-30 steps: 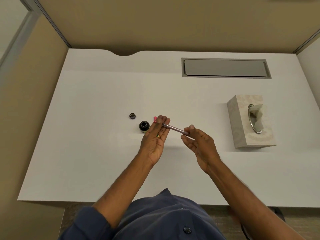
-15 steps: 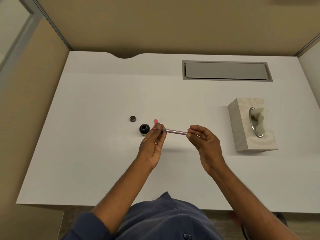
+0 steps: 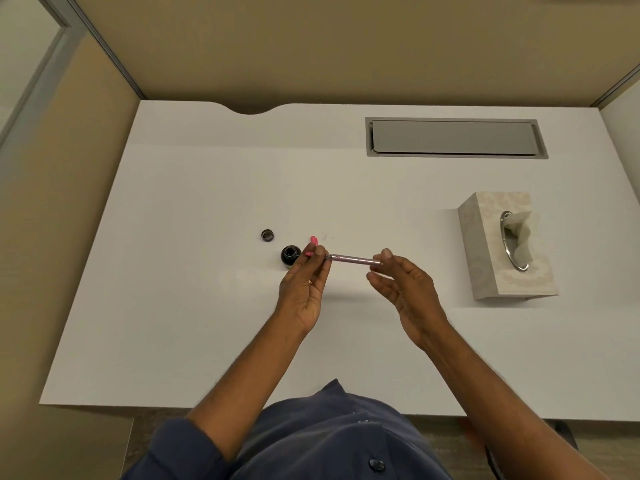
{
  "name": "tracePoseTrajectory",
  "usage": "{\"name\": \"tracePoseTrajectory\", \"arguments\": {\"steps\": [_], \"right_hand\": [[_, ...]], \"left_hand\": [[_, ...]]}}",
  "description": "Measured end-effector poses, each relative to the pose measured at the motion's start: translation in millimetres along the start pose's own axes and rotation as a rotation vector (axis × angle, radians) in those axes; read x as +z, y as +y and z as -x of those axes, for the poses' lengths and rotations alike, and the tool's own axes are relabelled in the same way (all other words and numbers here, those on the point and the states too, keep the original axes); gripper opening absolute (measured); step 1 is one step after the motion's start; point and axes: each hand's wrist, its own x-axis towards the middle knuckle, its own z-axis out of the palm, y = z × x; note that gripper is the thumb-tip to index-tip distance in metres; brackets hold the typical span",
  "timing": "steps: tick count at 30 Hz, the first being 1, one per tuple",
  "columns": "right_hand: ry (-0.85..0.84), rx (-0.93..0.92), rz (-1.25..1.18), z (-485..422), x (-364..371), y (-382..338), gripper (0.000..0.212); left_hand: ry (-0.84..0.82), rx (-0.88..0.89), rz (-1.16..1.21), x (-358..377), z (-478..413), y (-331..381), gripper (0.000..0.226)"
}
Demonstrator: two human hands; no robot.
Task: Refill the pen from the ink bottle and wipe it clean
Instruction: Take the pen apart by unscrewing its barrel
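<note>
A thin glittery purple pen (image 3: pixel 353 260) is held level over the white desk (image 3: pixel 194 306). My left hand (image 3: pixel 306 289) pinches its left end, where a pink part (image 3: pixel 312 244) sticks out past the fingertips. My right hand (image 3: pixel 405 289) grips the pen's right end between thumb and fingers. A small open black ink bottle (image 3: pixel 290 256) stands on the desk just left of my left fingertips. Its dark round cap (image 3: pixel 267 235) lies a little farther back and left.
A beige tissue box (image 3: pixel 485 244) with a tissue (image 3: pixel 519 233) poking from its metal-ringed slot stands at the right. A grey cable hatch (image 3: pixel 456 137) is set into the desk's back right. Tan partition walls enclose the desk at the back and left.
The pen has tipped from a slant to nearly level. My right hand slid outward to the right along it; more of the barrel shows between the hands.
</note>
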Motion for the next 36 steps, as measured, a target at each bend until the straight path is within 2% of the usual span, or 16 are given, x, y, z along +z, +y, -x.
{"name": "tracePoseTrajectory", "arguments": {"steps": [5,9,12,16,19,22,26,31,36], "right_hand": [[-0.018,-0.027,0.054,-1.2,-3.3,2.6,0.014],[-0.027,-0.073,0.095,-1.3,-1.6,0.2,0.029],[-0.029,-0.014,0.034,0.5,-0.3,1.6,0.019],[-0.017,-0.045,0.152,2.3,-2.0,6.4,0.011],[-0.044,-0.079,0.177,2.3,-2.6,5.9,0.020],[-0.038,-0.006,0.073,2.3,-2.3,3.6,0.021],[-0.017,-0.038,0.153,2.3,-3.7,7.1,0.013],[-0.046,-0.095,0.201,2.8,-7.9,2.7,0.026],[-0.091,-0.070,0.199,3.5,-9.4,6.1,0.018]], "left_hand": [[0.003,0.020,-0.010,0.5,-0.4,0.3,0.022],[0.003,0.024,-0.010,-1.2,-0.5,-0.7,0.026],[0.004,0.022,-0.009,-2.2,-0.1,-3.0,0.027],[0.006,0.026,-0.007,-1.6,0.8,-2.2,0.028],[0.007,0.025,-0.010,-0.5,2.8,-1.8,0.023],[0.016,0.029,-0.014,0.5,4.4,-3.0,0.025],[0.022,0.032,-0.030,0.3,5.8,-5.1,0.029],[0.009,0.030,-0.001,-2.7,6.1,-2.7,0.025],[0.005,0.020,0.000,-5.1,4.7,-3.1,0.026]]}}
